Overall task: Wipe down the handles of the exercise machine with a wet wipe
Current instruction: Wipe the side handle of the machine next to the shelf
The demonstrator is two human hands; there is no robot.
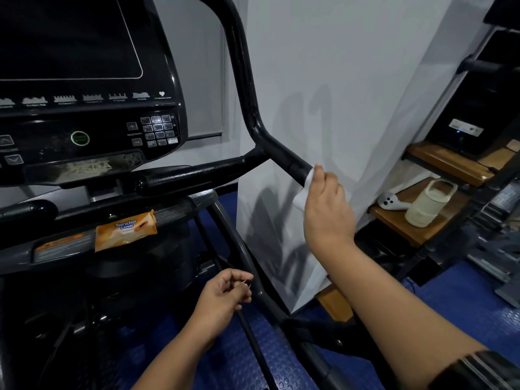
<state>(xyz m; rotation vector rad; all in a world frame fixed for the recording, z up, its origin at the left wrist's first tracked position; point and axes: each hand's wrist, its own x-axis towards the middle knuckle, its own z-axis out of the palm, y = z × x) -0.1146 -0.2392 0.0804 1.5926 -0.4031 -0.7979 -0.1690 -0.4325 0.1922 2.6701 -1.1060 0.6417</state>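
The black handle [284,157] of the exercise machine bends down to the right from a tall curved bar. My right hand [326,204] grips the handle's lower end through a white wet wipe [305,190], which is wrapped round the bar and hangs a little below it. My left hand [225,294] hovers low in front of the machine's frame, its fingers loosely curled, pinching a small thin sliver between thumb and fingertips. An orange wet-wipe pack [125,230] lies on the machine's ledge under the console [84,88].
A white wall corner [323,94] stands right behind the handle. Wooden shelves [439,161] at the right carry a cream bottle [427,204] and a white controller [391,202]. Blue rubber flooring [253,358] lies below, crossed by black frame bars.
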